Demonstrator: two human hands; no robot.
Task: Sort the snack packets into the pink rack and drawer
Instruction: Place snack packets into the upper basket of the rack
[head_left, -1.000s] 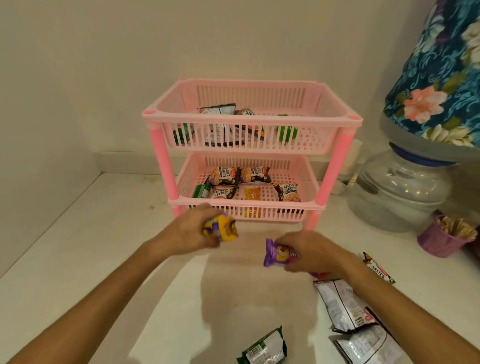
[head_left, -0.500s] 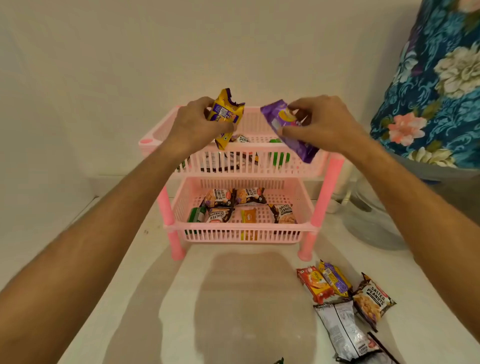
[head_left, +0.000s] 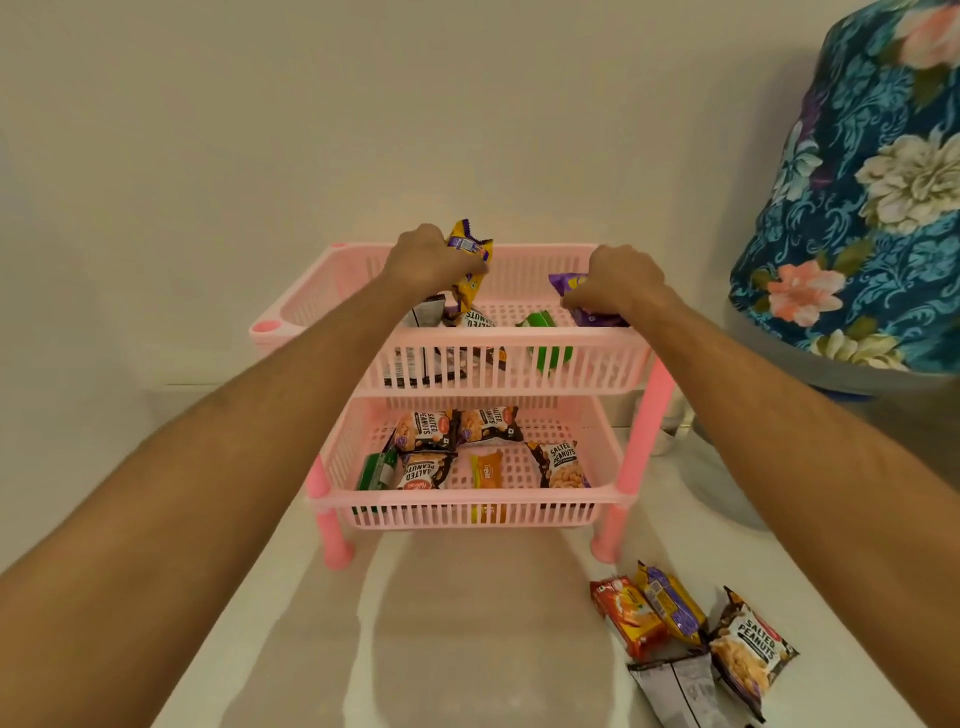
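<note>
A: Where are the two packets just now?

B: Both over the top basket of the pink rack (head_left: 519, 338). The left hand (head_left: 426, 257) grips a yellow packet (head_left: 470, 270) by its upper part, so that it hangs upright with its lower end down among the packets in that basket. The right hand (head_left: 618, 283) is closed on a purple packet (head_left: 582, 299), low over the right part of the basket, just behind the near rim.

A: How should they be let go?

B: I would open the fingers only once each packet rests on something, and lay them flat rather than leave them on end. The yellow one stands tall and would likely lean on the black-and-white packet (head_left: 428, 314) beside it. The purple one has bare basket floor to the right of the green packet (head_left: 543, 319), so that spot looks best.

A: Anything to mind?

B: The rack seems light plastic on thin legs; pressing on the near rim could shift it on the tabletop (head_left: 467, 649). Lift the hands straight up afterwards.

A: And what is left?

B: The lower basket (head_left: 467, 506) holds salted peanuts packets and an orange one. On the tabletop, near right, lie an orange packet (head_left: 626, 613), a yellow-and-blue one (head_left: 670, 605), a salted peanuts packet (head_left: 750, 647) and a silver one (head_left: 680, 686). No drawer is in view.
</note>
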